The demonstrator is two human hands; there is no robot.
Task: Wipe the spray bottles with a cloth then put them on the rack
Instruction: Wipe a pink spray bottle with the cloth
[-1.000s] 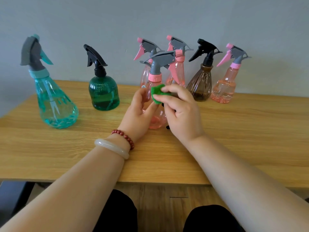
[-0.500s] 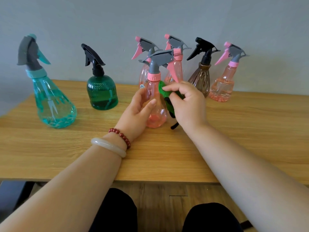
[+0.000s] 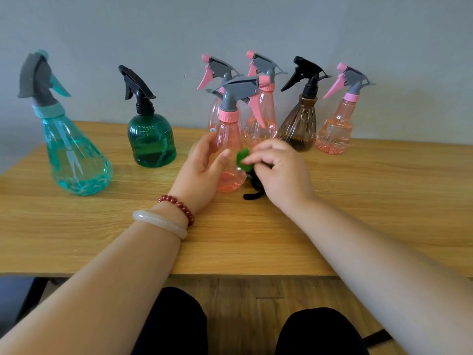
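The nearest pink spray bottle point(image 3: 228, 146) is standing upright on the wooden table point(image 3: 358, 201), just in front of the row of other bottles, and is being wiped low on its right flank. The left hand point(image 3: 202, 172) is curving round its left side, thumb in front and fingers behind, steadying it. The right hand point(image 3: 281, 172) is pinching a bunched green cloth point(image 3: 242, 160) against the body. A dark strip point(image 3: 253, 193) is trailing onto the table under that hand; whether it belongs to the cloth cannot be told. The step would probably go best with the base kept planted while the left hand turns the bottle, so the cloth covers the whole body before rising to the collar and trigger. Short strokes seem wise, since three more pink bottles point(image 3: 261, 119) and a brown bottle point(image 3: 298, 126) are standing close behind. A dark green bottle point(image 3: 152, 142) and a teal bottle point(image 3: 74, 155) are standing well apart to the left. No rack is showing. No brand or writing is legible; a small pale sticker point(image 3: 212, 129) on a rear pink bottle is too small to read.
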